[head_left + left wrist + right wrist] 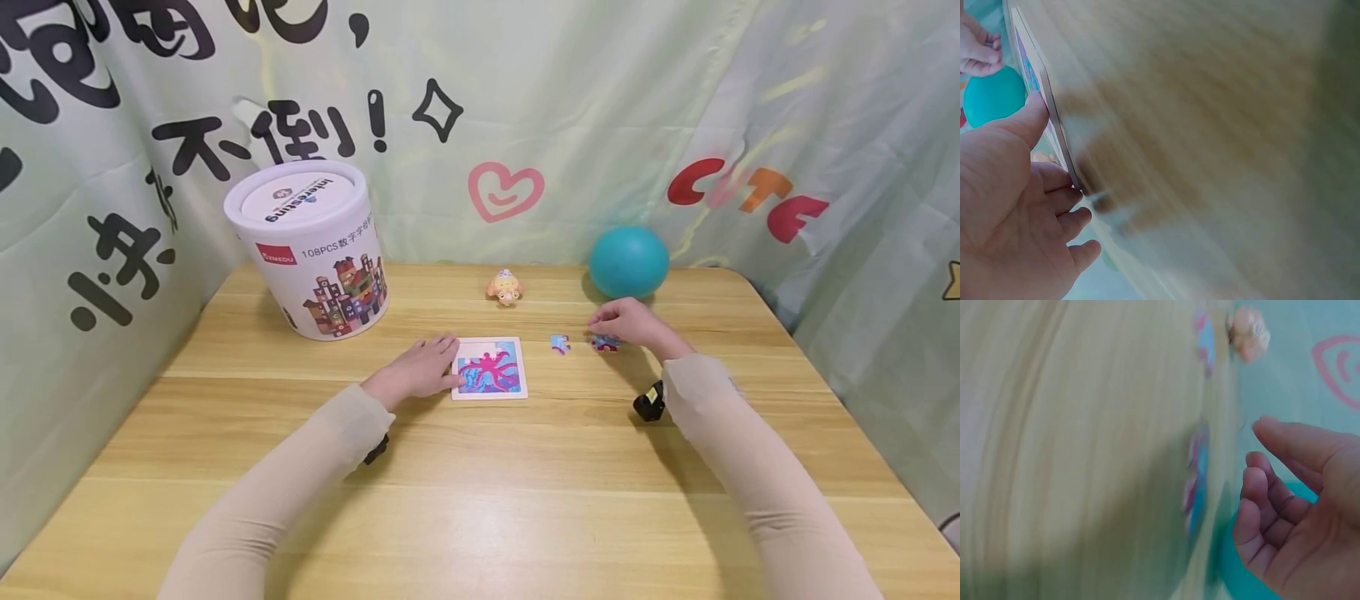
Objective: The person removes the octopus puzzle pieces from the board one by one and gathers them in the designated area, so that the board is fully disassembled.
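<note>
A white-framed octopus jigsaw puzzle (489,367) lies on the table, with bare spots at its upper left. My left hand (422,367) rests at its left side, the thumb on the frame and the other fingers by the back corner. Seen from the left wrist, the thumb and index finger touch the frame's edge (1054,115). My right hand (628,320) hovers just over a few loose puzzle pieces (604,343), overlapping them from the head. In the right wrist view its thumb stands apart from loosely bent fingers (1250,487), nothing between them. Another puzzle piece (560,343) lies nearer the frame.
A teal ball (628,262) stands at the back right, just behind my right hand. Behind the puzzle sits a small figurine (506,287). A big white bucket with a lid (307,250) is at the back left. Printed curtain (570,108) hangs along the table's back.
</note>
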{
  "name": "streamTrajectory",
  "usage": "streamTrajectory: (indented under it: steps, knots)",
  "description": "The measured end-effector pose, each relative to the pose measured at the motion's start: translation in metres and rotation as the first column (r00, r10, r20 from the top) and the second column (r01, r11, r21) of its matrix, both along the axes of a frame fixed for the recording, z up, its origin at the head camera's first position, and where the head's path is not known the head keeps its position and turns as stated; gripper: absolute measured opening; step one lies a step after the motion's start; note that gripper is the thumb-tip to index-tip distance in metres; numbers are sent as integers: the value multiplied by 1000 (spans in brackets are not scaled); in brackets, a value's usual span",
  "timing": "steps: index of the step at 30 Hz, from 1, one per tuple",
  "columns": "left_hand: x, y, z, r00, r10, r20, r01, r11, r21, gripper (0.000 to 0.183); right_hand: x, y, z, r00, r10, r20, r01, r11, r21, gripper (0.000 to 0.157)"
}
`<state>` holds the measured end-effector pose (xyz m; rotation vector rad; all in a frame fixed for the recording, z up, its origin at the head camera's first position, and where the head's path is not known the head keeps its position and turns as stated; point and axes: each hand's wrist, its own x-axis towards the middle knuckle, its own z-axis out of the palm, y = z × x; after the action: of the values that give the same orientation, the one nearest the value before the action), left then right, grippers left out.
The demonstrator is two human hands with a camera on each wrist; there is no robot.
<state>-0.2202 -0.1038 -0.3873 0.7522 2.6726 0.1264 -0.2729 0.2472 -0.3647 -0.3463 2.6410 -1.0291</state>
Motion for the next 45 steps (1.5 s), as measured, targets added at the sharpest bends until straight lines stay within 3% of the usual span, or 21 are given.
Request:
streamTrajectory:
  steps: [9, 17, 26, 39, 45]
  knots:
    - [0, -1, -2, 1000, -2, -3, 2, 1000, -2, 75, 2, -47, -1, 987, 120, -108, -122, 993, -10, 21]
    - [0, -2, -1, 1000, -4, 2, 4, 1000, 8, 75, 8, -90, -10, 973, 212, -88, -218, 974, -57, 15]
    - [-1, -1, -1, 1000, -2, -7, 2, 1000, -5, 74, 12, -119, -20, 938, 328, -113, -327, 945, 21, 11]
    - [-3, 3, 1, 1000, 9, -11, -9, 999, -39, 74, 11, -130, -23, 923, 361, -131, -347, 931, 118, 7]
    - [-1, 2, 2, 1000, 12, -10, -13, 999, -29, 74, 13, -130, -24, 933, 327, -150, -313, 943, 112, 9]
